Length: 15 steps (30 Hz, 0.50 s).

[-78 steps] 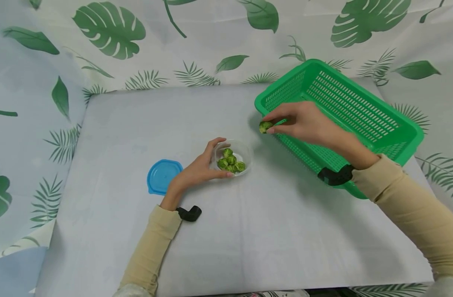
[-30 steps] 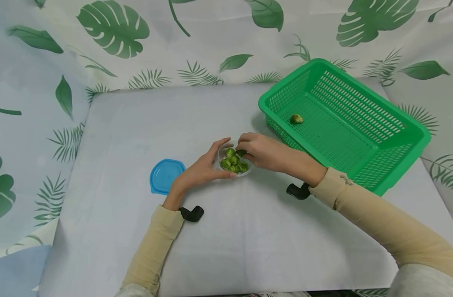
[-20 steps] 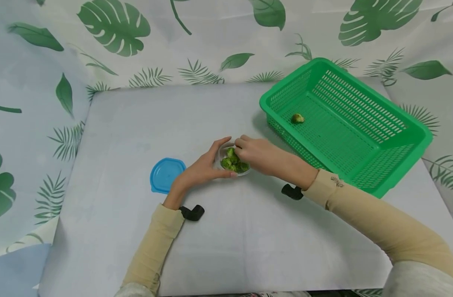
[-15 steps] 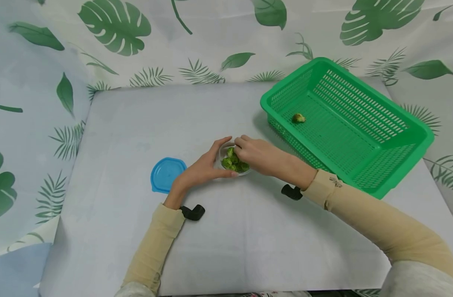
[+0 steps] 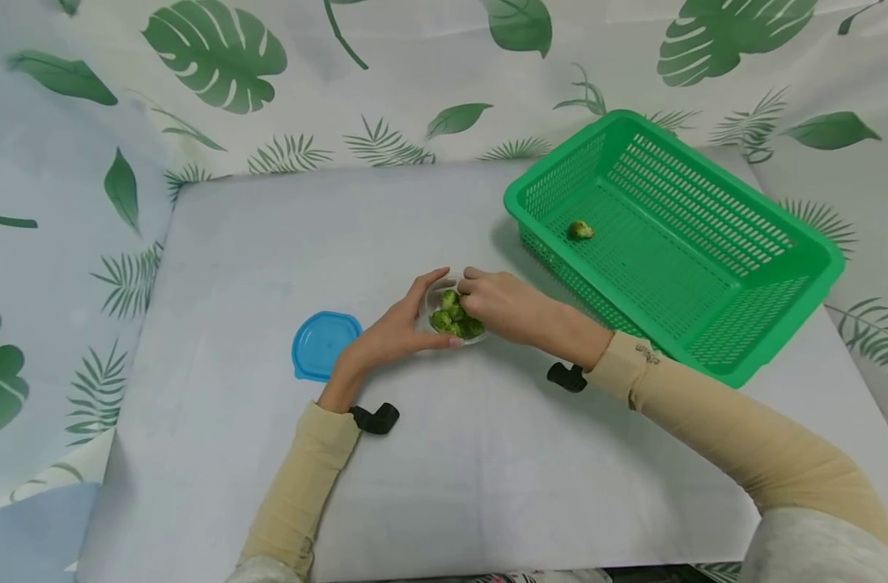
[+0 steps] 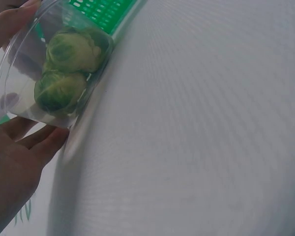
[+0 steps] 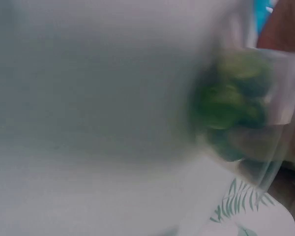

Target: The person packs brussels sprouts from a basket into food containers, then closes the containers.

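Observation:
My left hand [image 5: 393,330] holds a small clear plastic container [image 6: 24,93] from its left side, thumb and fingers spread around the wall. Several green Brussels sprouts [image 5: 454,316] lie inside it. From the right, my right hand [image 5: 505,306] reaches into the container with curled fingers, at a sprout on that side. Its fingertips are hidden in the head view; the right wrist view is blurred, with the fingers against the sprouts [image 7: 226,105]. One more Brussels sprout [image 5: 579,230] sits in the green basket [image 5: 677,259].
The basket stands at the back right of the white-covered table [image 5: 414,486], just behind my right forearm. A blue lid [image 5: 325,346] lies left of the container, beside my left wrist. Leaf-printed cloth [image 5: 385,81] hangs along the back and sides.
My right hand came from the basket's edge, where it held a sprout, into the container. Over the last half second it has barely moved. My left hand keeps its hold.

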### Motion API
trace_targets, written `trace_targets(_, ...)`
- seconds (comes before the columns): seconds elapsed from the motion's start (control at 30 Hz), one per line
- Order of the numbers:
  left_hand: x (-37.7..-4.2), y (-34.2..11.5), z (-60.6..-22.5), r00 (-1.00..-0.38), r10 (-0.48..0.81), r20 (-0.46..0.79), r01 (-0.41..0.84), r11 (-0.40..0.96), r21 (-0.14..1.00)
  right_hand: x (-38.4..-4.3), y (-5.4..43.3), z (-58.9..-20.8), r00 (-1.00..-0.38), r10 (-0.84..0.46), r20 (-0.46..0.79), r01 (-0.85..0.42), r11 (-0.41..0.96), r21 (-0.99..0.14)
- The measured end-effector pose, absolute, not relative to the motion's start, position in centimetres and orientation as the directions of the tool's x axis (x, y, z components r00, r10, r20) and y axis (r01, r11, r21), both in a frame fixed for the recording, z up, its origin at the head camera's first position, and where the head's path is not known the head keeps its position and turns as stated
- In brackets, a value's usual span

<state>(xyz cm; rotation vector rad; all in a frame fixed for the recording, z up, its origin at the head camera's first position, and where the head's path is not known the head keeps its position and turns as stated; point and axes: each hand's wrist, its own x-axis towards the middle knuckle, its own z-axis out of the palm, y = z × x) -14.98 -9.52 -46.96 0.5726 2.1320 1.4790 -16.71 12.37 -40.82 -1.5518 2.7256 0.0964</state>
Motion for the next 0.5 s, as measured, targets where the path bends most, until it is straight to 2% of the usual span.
trace_targets(0.5, -15.06, -9.58, -47.22, -0.808, 0.575, -0.13, 0.08, 0.325, 0.942, -16.7, 12.14, -41.63, -0.558, -0.829, 0.036, -0.829, 0.558, 0.006)
